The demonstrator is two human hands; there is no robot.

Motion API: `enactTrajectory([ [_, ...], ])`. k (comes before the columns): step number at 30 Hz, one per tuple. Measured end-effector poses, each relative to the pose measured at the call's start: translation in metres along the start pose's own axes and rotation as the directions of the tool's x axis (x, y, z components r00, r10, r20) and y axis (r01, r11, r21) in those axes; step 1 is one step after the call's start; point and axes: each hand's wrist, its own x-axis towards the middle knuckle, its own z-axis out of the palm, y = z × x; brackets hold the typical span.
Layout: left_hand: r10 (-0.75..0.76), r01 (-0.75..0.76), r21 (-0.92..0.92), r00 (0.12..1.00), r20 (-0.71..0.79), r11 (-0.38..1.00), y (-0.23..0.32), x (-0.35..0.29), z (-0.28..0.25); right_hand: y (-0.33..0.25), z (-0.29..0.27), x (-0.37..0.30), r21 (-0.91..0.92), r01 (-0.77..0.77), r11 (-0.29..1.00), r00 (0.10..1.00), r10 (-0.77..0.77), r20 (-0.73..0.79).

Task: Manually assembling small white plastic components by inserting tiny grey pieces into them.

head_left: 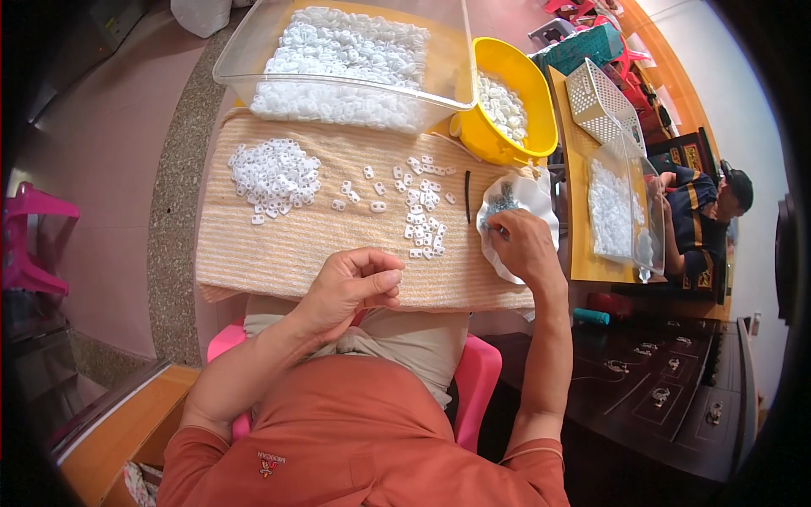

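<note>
My left hand (359,283) hovers over the table's near edge, thumb and curled fingers pressed together. Whatever it may hold is hidden. To the right, my right hand (525,241) reaches into a white dish with a wavy rim (538,196), its fingers pinched at a heap of small grey metallic pieces (505,201). What those fingertips grip is too small to make out. Small white plastic pieces with two holes lie on the striped towel: a big pile (274,177) at the left and a looser group (425,228) left of the dish. A short black strip (468,197) lies between that group and the dish.
At the back stands a clear bin (342,80) of white pieces, beside a yellow tub (541,110) holding more. Farther right, another person (705,207) sits by a second clear bin (612,207) and a white perforated basket (601,101). A pink chair (479,380) is under me.
</note>
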Motion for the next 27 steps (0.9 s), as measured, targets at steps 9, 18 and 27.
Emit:
enactTrajectory([
  [9,0.003,-0.003,0.014,1.000,-0.005,1.000,-0.001,-0.001,0.001,0.007,0.003,0.007,-0.005,-0.050,0.999,0.995,0.050,0.083],
  [18,0.006,-0.006,0.002,1.000,-0.001,1.000,-0.002,0.000,0.000,0.004,0.001,-0.004,0.045,-0.064,0.997,0.998,0.064,0.012],
  [27,0.024,-0.024,-0.019,1.000,0.007,1.000,-0.006,0.002,-0.002,0.004,0.001,-0.018,0.072,-0.051,0.996,0.993,0.058,-0.107],
])
